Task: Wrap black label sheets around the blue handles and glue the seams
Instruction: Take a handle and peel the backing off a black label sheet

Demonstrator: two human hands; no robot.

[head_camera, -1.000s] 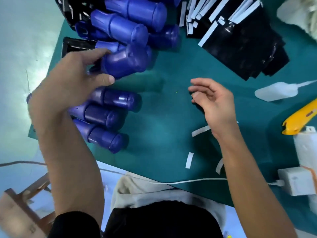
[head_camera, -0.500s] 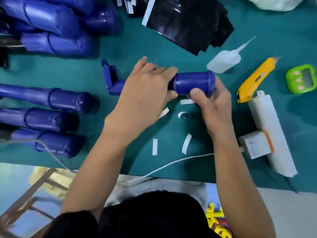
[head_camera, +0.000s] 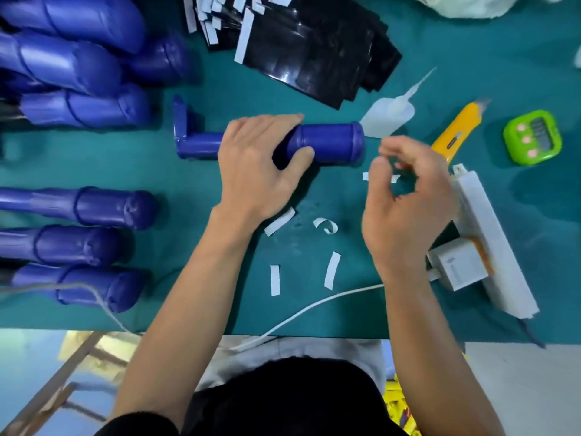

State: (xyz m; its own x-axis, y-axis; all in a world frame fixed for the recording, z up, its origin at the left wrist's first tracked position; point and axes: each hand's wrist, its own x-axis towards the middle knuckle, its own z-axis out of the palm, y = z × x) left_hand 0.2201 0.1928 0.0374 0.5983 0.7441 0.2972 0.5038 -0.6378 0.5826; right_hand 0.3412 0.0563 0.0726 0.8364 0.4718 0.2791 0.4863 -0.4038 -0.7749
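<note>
- Blue handle (head_camera: pixel 327 143): middle hidden under my left hand (head_camera: pixel 254 171), which grips it.
- My right hand (head_camera: pixel 405 209): blurred; cannot tell whether the fingers pinch a strip.
- Stacked handles (head_camera: pixel 78 202), left edge of the mat (head_camera: pixel 195 309): cut off by the frame.
- Black label sheets (head_camera: pixel 314 48): tops cut off.
- Timer (head_camera: pixel 531 138): display unreadable.

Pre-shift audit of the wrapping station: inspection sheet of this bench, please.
Surface: green mat reaches the front edge.
Job's things: blue handle lies on the mat, no label visible on it; spare handles piled left; black label sheets stacked at the back; glue bottle by the handle's end.
Clutter: white strips, yellow knife, green timer, white box, white cloth.
Grips: left grip holds the blue handle; right grip curled, blurred, hold unclear.
Cables: white cable runs off the front edge; charger; twine.
Surroundings: wooden frame below.
</note>
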